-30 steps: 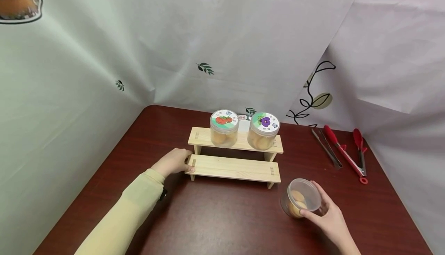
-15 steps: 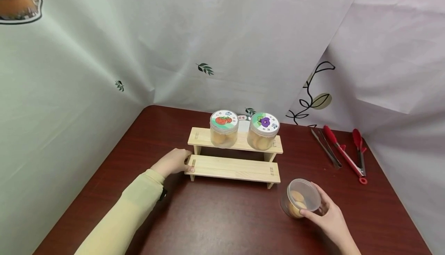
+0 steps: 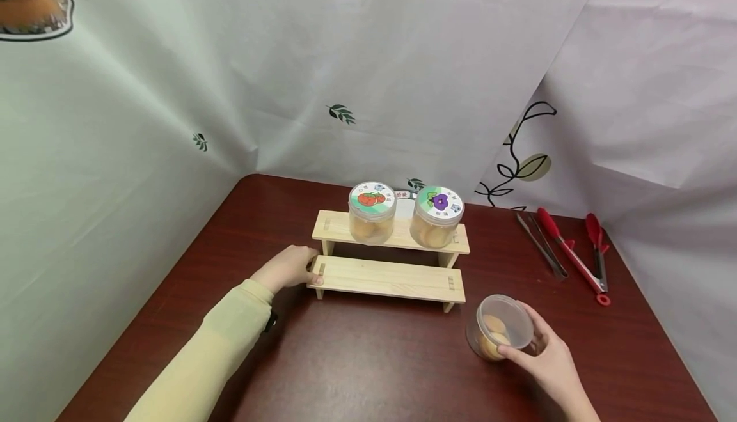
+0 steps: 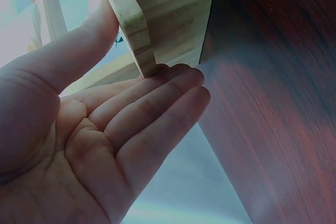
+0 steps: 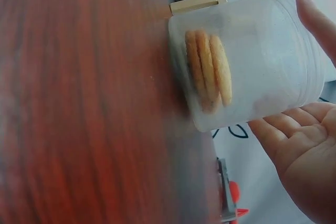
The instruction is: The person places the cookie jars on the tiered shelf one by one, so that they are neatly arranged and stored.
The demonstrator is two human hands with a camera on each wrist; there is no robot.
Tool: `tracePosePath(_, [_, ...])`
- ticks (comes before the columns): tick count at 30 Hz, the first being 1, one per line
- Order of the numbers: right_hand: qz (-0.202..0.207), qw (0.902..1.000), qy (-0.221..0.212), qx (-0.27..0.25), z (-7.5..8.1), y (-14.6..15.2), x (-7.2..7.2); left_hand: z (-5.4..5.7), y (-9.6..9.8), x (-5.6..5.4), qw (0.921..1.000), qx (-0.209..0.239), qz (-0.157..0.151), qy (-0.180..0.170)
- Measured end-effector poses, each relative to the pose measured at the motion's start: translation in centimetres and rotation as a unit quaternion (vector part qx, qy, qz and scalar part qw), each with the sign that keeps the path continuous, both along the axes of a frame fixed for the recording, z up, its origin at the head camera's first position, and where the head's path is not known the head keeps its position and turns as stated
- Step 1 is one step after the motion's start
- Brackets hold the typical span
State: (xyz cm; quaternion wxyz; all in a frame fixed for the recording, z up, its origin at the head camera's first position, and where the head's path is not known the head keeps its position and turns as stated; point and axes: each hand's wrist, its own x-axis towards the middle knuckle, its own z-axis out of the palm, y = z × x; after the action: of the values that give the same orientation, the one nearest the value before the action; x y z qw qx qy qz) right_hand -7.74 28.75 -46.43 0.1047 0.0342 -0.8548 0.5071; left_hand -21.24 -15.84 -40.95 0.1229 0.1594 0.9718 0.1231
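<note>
My left hand (image 3: 290,267) holds the left end of a two-tier wooden rack (image 3: 386,279). The thumb lies on the lower board in the head view, and the fingers (image 4: 152,108) reach against its end in the left wrist view. At the right, my right hand (image 3: 547,358) grips a clear plastic jar (image 3: 509,320) near its rim, thumb on one side and fingers on the other. No lid covers this jar. Round cookies (image 5: 207,69) lie stacked at its bottom. On the upper tier stand two lidded jars, one with a tomato label (image 3: 372,212), the other with a purple flower label (image 3: 436,217).
Several tongs lie at the table's right back, among them metal tongs (image 3: 541,246) and red-handled tongs (image 3: 570,252). A white cloth backdrop (image 3: 414,89) with printed leaves surrounds the dark red table (image 3: 357,358). Something white with lettering (image 3: 405,203) shows between the lidded jars.
</note>
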Motion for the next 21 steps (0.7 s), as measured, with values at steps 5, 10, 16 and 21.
tracePosePath(5, [-0.005, 0.9997, 0.024, -0.007, 0.8, -0.1, -0.1, 0.1, 0.0, -0.1, 1.0000, -0.005, 0.003, -0.004])
tracePosePath(10, [-0.003, 0.9990, 0.045, -0.008, 1.8, -0.2, -0.4, 0.1, 0.0, -0.1, 0.9999, -0.010, 0.008, -0.011])
tracePosePath(16, [-0.007, 0.9987, 0.050, -0.009, 2.8, -0.7, -0.9, 0.0, -0.1, -0.1, 1.0000, -0.007, 0.000, -0.001])
tracePosePath(21, [-0.008, 0.9990, 0.044, -0.005, 3.1, -1.3, -1.2, -0.1, -0.1, -0.1, 0.9999, -0.009, -0.006, 0.004])
